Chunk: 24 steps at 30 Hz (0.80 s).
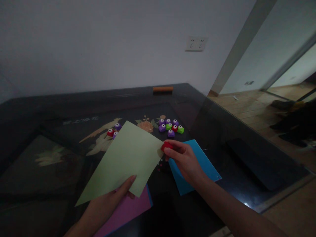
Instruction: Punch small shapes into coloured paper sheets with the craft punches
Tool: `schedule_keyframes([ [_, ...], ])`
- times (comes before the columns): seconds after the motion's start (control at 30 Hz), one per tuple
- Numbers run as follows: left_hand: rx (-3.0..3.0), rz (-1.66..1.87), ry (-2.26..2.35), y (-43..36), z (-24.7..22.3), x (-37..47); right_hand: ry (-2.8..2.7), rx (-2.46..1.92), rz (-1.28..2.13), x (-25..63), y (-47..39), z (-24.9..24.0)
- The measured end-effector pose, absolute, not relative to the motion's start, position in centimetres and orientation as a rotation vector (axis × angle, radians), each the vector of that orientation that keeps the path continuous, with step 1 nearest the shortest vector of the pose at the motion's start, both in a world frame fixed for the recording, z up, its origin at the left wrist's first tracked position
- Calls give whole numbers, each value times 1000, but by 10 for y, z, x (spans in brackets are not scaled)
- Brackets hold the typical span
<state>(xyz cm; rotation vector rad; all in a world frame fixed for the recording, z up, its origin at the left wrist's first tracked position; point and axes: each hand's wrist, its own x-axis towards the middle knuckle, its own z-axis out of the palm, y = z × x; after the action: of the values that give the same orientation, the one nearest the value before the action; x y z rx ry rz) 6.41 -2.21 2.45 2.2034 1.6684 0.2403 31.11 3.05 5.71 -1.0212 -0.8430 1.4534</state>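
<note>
My left hand [124,189] pinches the near edge of a sheet of pale green paper [128,154], thumb on top, and holds it tilted above the table. In my right hand [184,158] is a small red paper punch [166,145], set against the right corner of the green sheet; whether the corner sits inside its slot I cannot tell. Under that hand lies blue paper [197,158]. Beneath my left wrist a pink sheet [133,214] with a blue edge shows in part. Tiny paper bits [160,165] are on the table between the sheets.
A cluster of purple, green and red punches [170,126] stands behind my right hand. Several more punches [114,131] are partly hidden behind the green sheet. An orange-brown cylinder [163,89] lies at the back of the dark glossy table [118,98], against the wall.
</note>
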Motion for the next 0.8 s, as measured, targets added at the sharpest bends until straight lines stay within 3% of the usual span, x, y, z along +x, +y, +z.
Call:
schedule_keyframes([
  [0.23,2165,171,1565,-24,26,63,-885,-1003,1453,312,32,56],
  [0.6,1841,482,1781,-14,54,91,-853,-1005,1482,311,32,54],
  [0.8,2217,481,1874,-20,36,79,-860,-983,1523,311,31,53],
])
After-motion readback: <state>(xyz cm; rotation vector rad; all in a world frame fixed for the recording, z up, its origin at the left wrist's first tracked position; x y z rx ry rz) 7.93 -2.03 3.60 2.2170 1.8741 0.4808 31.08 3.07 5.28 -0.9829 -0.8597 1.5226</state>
